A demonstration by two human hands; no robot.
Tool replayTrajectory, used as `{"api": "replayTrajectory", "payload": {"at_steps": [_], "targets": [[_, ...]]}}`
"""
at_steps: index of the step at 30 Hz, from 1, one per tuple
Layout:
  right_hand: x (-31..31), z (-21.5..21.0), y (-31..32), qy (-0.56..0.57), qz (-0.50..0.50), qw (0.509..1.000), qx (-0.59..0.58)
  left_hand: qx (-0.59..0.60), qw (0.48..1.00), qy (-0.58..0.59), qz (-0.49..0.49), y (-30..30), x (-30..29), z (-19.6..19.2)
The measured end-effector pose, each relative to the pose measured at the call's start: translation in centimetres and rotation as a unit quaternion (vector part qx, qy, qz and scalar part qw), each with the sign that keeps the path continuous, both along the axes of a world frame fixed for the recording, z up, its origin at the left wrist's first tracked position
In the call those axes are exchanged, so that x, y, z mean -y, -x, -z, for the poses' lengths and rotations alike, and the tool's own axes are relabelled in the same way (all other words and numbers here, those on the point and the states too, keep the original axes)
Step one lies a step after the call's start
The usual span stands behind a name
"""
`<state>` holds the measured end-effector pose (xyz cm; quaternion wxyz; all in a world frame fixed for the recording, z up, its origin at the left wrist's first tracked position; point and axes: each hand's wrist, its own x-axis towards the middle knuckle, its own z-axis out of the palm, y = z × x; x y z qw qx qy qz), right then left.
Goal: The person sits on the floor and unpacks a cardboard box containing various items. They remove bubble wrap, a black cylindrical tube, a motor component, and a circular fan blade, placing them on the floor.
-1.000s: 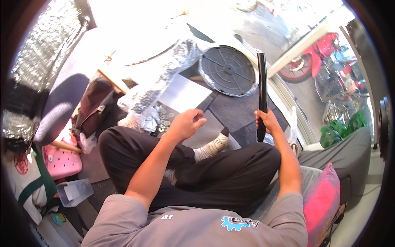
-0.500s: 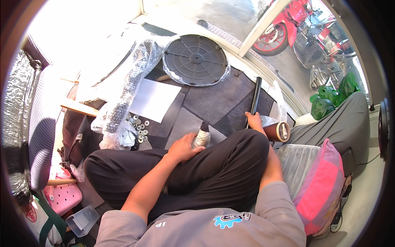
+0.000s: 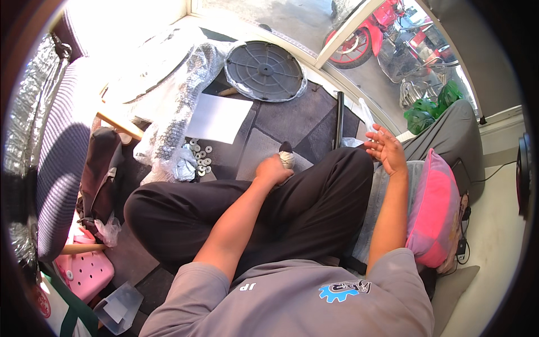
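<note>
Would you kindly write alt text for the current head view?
A person sits cross-legged, left hand at one wrapped foot, right hand raised, open and empty near a black tube. Farther ahead are small pale rings, a white sheet of paper and a round dark cover.

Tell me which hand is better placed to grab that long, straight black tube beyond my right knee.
Likely your right hand: it's open, looks empty, and is nearer the tube in the picture. Your left hand is at your foot wrapped in pale strips.
</note>
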<state>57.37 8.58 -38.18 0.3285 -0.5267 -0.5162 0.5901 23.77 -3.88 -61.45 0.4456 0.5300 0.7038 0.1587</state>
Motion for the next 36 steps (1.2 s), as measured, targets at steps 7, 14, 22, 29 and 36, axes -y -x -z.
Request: {"api": "replayTrajectory", "payload": {"at_steps": [7, 14, 22, 29, 36], "targets": [[-5.5, -9.4, 13.8, -0.128, -0.101, 0.983, 0.089, -0.042, 0.995, -0.064, 0.064, 0.4, 2.6, -1.6], [-7.6, 2.9, 28.9, -0.134, -0.300, 0.913, 0.243, -0.067, 0.994, -0.050, 0.069, 1.1, 4.4, -3.0], [-1.8, 22.5, 36.3, -0.331, -0.422, 0.775, 0.334, -0.300, 0.932, -0.196, 0.048, 16.7, 6.6, -12.2], [-5.9, 13.8, 32.2, -0.427, -0.307, 0.835, 0.163, -0.354, 0.919, 0.049, -0.166, 28.4, 3.7, -13.2], [-10.3, -8.1, 15.5, -0.277, -0.135, 0.947, -0.089, -0.309, 0.929, -0.009, -0.205, 31.3, 3.5, -11.3]]}}
